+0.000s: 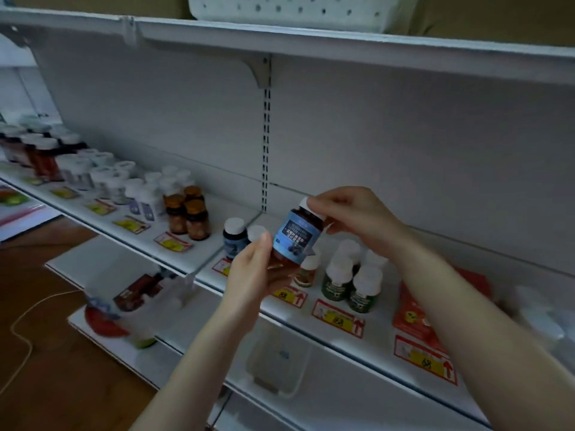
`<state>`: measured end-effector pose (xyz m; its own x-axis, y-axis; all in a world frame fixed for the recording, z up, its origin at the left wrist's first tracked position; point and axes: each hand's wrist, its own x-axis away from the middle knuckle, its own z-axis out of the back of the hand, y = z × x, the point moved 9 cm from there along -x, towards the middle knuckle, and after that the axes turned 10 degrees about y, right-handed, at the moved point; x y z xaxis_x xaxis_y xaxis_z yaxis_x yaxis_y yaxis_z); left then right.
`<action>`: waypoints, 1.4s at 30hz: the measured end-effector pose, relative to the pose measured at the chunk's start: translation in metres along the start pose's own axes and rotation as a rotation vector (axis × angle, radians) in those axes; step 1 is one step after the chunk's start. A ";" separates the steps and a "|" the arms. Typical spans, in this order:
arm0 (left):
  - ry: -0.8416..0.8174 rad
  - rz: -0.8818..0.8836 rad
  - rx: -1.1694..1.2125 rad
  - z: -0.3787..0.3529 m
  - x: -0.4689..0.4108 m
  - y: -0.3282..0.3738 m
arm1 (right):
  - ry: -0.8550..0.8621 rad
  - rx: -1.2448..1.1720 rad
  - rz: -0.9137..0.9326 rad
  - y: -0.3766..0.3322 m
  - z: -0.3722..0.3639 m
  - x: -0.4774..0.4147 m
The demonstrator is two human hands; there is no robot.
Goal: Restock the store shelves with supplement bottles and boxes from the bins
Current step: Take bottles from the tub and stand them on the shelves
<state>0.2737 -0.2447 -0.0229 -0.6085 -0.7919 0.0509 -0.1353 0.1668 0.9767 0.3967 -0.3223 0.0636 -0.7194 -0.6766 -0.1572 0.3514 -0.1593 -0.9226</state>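
I hold a dark bottle with a blue label (294, 237) and a white cap, tilted, in front of the white shelf (314, 309). My left hand (253, 270) grips its lower part from the left. My right hand (348, 213) pinches its cap from the right. Two matching blue-label bottles (234, 237) stand on the shelf just behind my left hand. Green-label bottles with white caps (342, 278) stand to the right, below my right wrist.
Rows of white and amber bottles (186, 213) fill the shelf's left part. A red box (413, 309) lies at the right, blurred white bottles beyond it. A white perforated bin (289, 10) sits on the top shelf. Lower shelves hold boxes and a clear container (277, 359). Wooden floor lies at the left.
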 end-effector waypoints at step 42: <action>-0.131 -0.510 -1.447 0.144 -0.129 -0.095 | 0.090 0.597 -0.044 0.072 -0.159 -0.148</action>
<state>0.2520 -0.0741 -0.1528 -0.8078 -0.5168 -0.2834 0.4588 -0.8532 0.2482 0.4330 -0.1193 -0.0360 -0.7796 -0.6008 -0.1770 0.5771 -0.5792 -0.5757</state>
